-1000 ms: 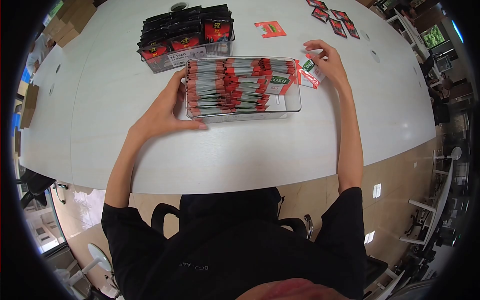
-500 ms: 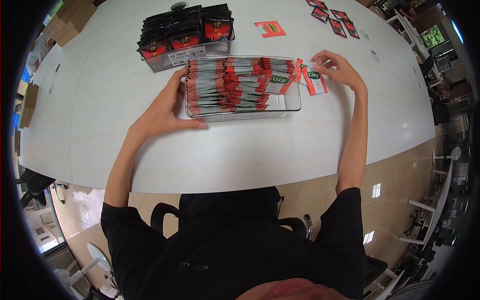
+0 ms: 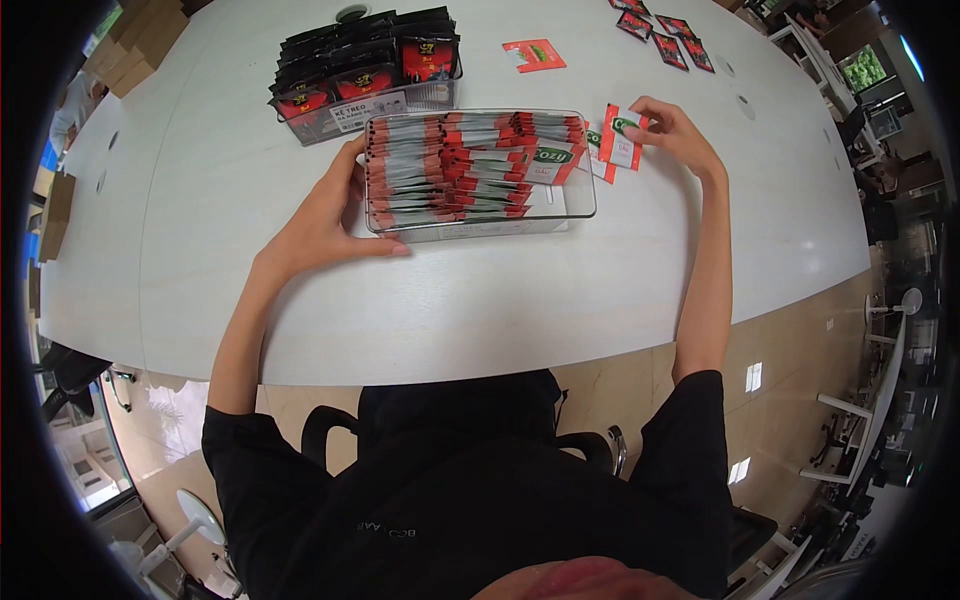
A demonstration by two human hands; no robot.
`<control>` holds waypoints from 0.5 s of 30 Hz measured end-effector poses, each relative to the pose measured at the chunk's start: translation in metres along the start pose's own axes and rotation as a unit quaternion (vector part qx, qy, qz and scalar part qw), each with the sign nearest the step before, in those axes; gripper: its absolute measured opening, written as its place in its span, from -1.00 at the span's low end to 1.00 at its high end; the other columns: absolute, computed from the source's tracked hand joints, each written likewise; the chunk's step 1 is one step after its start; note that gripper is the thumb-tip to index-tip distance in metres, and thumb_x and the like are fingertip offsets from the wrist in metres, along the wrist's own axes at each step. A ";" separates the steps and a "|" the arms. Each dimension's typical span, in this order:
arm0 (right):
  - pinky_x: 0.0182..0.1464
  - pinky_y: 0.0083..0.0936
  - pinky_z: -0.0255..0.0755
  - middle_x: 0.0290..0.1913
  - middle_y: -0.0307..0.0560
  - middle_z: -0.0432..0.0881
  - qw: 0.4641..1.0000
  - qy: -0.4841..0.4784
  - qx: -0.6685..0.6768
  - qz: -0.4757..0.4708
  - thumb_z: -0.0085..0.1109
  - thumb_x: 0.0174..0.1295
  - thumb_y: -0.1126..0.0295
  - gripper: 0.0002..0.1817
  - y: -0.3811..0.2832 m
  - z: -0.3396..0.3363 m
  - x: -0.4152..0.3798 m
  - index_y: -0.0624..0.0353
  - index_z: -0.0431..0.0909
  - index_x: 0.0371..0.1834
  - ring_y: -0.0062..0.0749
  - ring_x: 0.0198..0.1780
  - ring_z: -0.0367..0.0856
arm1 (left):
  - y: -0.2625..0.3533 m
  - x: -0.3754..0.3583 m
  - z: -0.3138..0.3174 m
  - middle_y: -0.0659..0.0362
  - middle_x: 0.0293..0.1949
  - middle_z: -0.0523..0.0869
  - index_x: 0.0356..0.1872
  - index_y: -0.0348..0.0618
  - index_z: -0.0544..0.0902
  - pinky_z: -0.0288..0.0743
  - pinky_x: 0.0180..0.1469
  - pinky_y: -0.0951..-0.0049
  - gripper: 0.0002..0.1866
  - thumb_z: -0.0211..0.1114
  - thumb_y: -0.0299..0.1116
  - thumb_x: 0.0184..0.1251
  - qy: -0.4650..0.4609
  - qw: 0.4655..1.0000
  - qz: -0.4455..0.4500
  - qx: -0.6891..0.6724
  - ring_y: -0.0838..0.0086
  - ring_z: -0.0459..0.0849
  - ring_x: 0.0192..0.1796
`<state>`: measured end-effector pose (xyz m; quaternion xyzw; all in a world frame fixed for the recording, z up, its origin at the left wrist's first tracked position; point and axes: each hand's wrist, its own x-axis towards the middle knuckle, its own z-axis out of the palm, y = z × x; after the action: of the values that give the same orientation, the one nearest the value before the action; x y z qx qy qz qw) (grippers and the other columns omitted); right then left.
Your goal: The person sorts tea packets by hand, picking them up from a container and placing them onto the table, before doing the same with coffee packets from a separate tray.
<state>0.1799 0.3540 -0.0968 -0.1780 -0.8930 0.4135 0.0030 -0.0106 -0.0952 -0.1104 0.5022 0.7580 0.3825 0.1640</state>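
My left hand (image 3: pixel 318 222) grips the left end of a clear plastic bin (image 3: pixel 500 228), its thumb along the near side. Rows of red and silver tea sachets (image 3: pixel 405 168) fill most of the bin; one lies face up at the right with a green Cozy label. To the right of the bin, my right hand (image 3: pixel 678 142) pinches a red and white Cozy tea sachet (image 3: pixel 622 152) by its right side. Another such sachet (image 3: pixel 597 166) is partly hidden behind it, beside the bin wall.
Behind the bin stands a second clear bin (image 3: pixel 430 97) packed with black and red coffee packets (image 3: pixel 365 80). A single red sachet (image 3: pixel 534 56) lies farther back on the white table (image 3: pixel 450 320). Several dark red packets (image 3: pixel 670 50) are scattered at the far right. Cardboard boxes (image 3: pixel 140 45) sit far left.
My right hand has closed on the front sachet and lifted it slightly away, up from its earlier place over the other sachet. My left hand stays on the bin.
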 end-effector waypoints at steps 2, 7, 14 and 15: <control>-0.11 -0.65 0.30 -0.34 -0.44 0.58 0.994 0.064 0.075 -0.043 0.42 0.30 0.28 -0.81 -0.003 0.001 0.001 0.07 0.63 -0.16 -0.73 -0.27 0.47 | 0.001 0.000 -0.001 -0.01 0.24 0.52 0.58 -0.23 0.09 0.45 0.20 0.28 0.33 0.78 0.00 -0.19 -0.003 1.000 -0.002 0.015 0.29 0.54 0.08; -0.04 -0.65 0.35 -0.26 -0.38 0.65 0.988 0.108 0.102 -0.032 0.34 0.38 0.26 -0.79 0.003 0.004 0.008 0.06 0.60 -0.03 -0.70 -0.17 0.56 | -0.002 -0.001 0.000 0.01 0.20 0.53 0.57 -0.24 0.09 0.45 0.17 0.30 0.34 0.78 0.01 -0.20 0.003 1.000 0.001 0.011 0.31 0.52 0.04; 0.03 -0.53 0.49 -0.10 -0.30 0.67 0.999 0.005 0.046 0.013 0.37 0.34 0.26 -0.69 -0.010 0.006 0.004 0.04 0.60 0.09 -0.58 -0.06 0.62 | -0.001 -0.001 0.000 0.00 0.23 0.52 0.57 -0.25 0.09 0.44 0.20 0.29 0.34 0.77 0.02 -0.18 0.000 1.000 0.001 0.018 0.29 0.53 0.07; 0.03 -0.53 0.49 -0.10 -0.30 0.67 0.999 0.005 0.046 0.013 0.37 0.34 0.26 -0.69 -0.010 0.008 0.005 0.04 0.60 0.09 -0.58 -0.06 0.62 | 0.000 -0.001 -0.001 0.00 0.23 0.52 0.57 -0.25 0.09 0.44 0.20 0.29 0.34 0.77 0.02 -0.18 0.000 1.000 0.001 0.018 0.29 0.53 0.07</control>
<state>0.1706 0.3434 -0.0952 -0.1910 -0.8708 0.4529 0.0105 -0.0106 -0.0964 -0.1103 0.5058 0.7645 0.3687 0.1544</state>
